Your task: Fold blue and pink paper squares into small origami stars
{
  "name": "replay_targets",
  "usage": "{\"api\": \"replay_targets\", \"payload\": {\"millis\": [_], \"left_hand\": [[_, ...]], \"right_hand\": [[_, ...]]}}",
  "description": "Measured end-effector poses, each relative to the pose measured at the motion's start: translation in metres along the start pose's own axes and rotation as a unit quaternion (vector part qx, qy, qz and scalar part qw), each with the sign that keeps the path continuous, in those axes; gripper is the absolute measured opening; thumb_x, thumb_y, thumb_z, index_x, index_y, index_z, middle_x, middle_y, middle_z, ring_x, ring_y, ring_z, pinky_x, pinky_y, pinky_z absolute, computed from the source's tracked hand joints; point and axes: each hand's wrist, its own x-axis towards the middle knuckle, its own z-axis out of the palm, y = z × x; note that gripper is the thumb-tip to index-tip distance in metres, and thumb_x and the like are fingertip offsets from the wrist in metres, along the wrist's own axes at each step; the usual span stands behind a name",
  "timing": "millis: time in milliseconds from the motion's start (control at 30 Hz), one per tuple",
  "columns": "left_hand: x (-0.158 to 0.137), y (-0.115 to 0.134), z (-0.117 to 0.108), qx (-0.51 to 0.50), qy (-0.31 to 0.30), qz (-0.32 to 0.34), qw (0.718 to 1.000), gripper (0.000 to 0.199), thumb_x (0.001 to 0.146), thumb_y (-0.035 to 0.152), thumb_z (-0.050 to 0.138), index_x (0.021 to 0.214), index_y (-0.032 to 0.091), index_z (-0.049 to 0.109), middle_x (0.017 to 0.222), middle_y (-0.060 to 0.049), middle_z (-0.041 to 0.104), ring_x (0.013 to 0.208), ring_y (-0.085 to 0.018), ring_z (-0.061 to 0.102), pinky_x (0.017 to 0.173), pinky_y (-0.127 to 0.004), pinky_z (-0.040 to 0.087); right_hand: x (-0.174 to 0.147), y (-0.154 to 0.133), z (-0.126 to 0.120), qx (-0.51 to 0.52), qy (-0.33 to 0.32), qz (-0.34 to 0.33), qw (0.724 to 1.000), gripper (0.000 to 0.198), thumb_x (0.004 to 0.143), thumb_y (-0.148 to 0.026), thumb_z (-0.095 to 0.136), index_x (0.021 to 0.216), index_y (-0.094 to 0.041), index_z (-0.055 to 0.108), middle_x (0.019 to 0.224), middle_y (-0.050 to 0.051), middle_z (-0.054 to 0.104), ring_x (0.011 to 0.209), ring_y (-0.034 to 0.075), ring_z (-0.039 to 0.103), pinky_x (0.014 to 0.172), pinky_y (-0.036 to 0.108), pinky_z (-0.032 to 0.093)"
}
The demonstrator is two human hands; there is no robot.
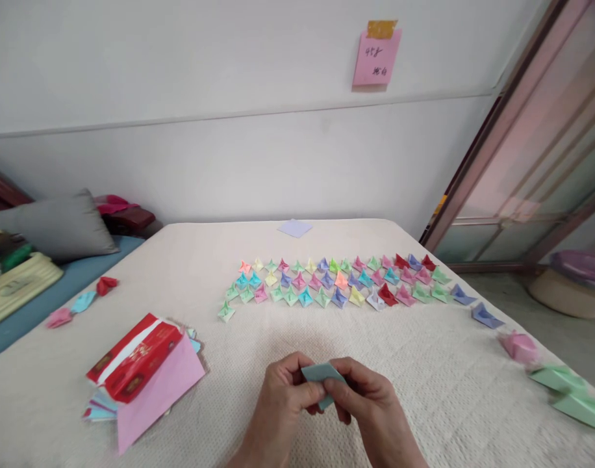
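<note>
A small piece of folded light-blue paper (321, 372) is held just above the cloth-covered table, near its front. My left hand (288, 389) pinches its left side, thumb laid over the front. From the other side my right hand (366, 392) grips it too, its thumb pressing on the paper beside the left thumb. The fingers behind the paper are partly hidden. Beyond my hands, several small folded paper boats (306, 298) in many colours stand in rows. A flat lilac paper square (295, 227) lies at the table's far edge.
At the left lie a red packet (136, 357) and pink paper (161, 393) on a pile of sheets. More folded pieces, including a red one (106, 285) and a green one (582, 406), line both sides. A pink note (377, 58) hangs on the wall. A grey cushion (58, 226) sits far left.
</note>
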Motion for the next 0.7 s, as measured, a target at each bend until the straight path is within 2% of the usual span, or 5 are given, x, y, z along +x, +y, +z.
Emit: {"api": "replay_targets", "payload": {"millis": [267, 333, 433, 533, 700], "left_hand": [[0.001, -0.002, -0.001, 0.001, -0.011, -0.003, 1.000, 0.008, 0.075, 0.018, 0.063, 0.069, 0.013, 0.062, 0.056, -0.001, 0.060, 0.052, -0.012, 0.052, 0.052, -0.023, 0.037], [0.001, -0.001, -0.001, 0.002, -0.005, 0.001, 1.000, 0.008, 0.075, 0.018, 0.065, 0.069, 0.013, 0.064, 0.055, -0.001, 0.061, 0.052, -0.013, 0.053, 0.052, -0.024, 0.037], [-0.002, 0.004, 0.000, -0.005, -0.002, 0.011, 1.000, 0.010, 0.076, 0.019, 0.066, 0.068, 0.012, 0.066, 0.055, -0.001, 0.062, 0.053, -0.013, 0.054, 0.053, -0.024, 0.038], [-0.006, 0.010, -0.001, 0.002, -0.011, 0.019, 1.000, 0.013, 0.079, 0.019, 0.063, 0.071, 0.012, 0.069, 0.056, -0.002, 0.063, 0.056, -0.014, 0.055, 0.056, -0.025, 0.040], [-0.012, 0.019, -0.005, 0.071, -0.041, 0.065, 0.995, 0.024, 0.087, 0.021, 0.052, 0.077, 0.013, 0.073, 0.061, -0.004, 0.065, 0.062, -0.016, 0.056, 0.062, -0.026, 0.044]], "right_hand": [[-0.002, -0.002, -0.003, -0.053, 0.007, -0.035, 0.998, 0.012, 0.076, -0.024, 0.066, 0.067, -0.020, 0.071, 0.053, -0.001, 0.056, 0.049, 0.011, 0.040, 0.047, 0.024, 0.030], [-0.003, -0.002, -0.004, -0.064, 0.003, -0.078, 0.995, 0.011, 0.078, -0.023, 0.065, 0.075, -0.023, 0.075, 0.057, -0.001, 0.057, 0.051, 0.013, 0.043, 0.048, 0.025, 0.033], [-0.005, -0.003, -0.007, -0.059, -0.027, -0.148, 0.987, 0.022, 0.081, -0.019, 0.061, 0.090, -0.032, 0.077, 0.065, 0.000, 0.057, 0.057, 0.014, 0.048, 0.051, 0.026, 0.037], [-0.008, -0.006, -0.011, -0.064, -0.069, -0.172, 0.981, 0.028, 0.083, -0.017, 0.060, 0.095, -0.037, 0.076, 0.070, 0.001, 0.056, 0.061, 0.015, 0.052, 0.055, 0.028, 0.041], [-0.012, -0.009, -0.016, -0.130, -0.084, -0.208, 0.966, 0.028, 0.086, -0.022, 0.059, 0.100, -0.041, 0.074, 0.078, 0.002, 0.059, 0.066, 0.017, 0.055, 0.057, 0.029, 0.043]]}}
